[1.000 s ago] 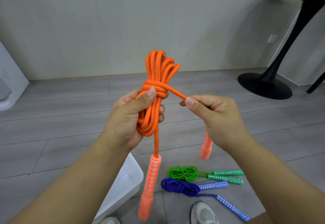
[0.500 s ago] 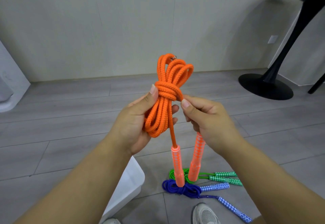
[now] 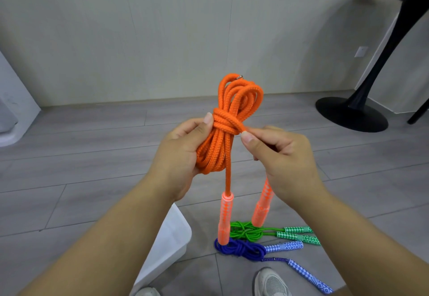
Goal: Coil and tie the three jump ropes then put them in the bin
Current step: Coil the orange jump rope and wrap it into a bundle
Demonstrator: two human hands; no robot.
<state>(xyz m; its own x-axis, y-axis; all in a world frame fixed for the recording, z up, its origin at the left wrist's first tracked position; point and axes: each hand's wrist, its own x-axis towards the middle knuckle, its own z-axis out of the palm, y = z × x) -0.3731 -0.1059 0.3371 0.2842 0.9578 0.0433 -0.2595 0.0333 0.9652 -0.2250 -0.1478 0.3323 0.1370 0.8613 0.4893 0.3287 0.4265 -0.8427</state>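
From the head camera, the person's left hand is wrapped around the lower part of the coiled orange jump rope, held upright in the air, with the thumb pressed against the wrap round its middle. The right hand pinches the rope end coming out of that wrap between thumb and forefinger, just beside the coil. Two orange handles hang down below the hands.

On the grey floor under them lie the green jump rope and the blue jump rope, each bundled, side by side and touching. The white bin stands just to their left, partly hidden by the left forearm. A grey shoe shows near the blue rope.
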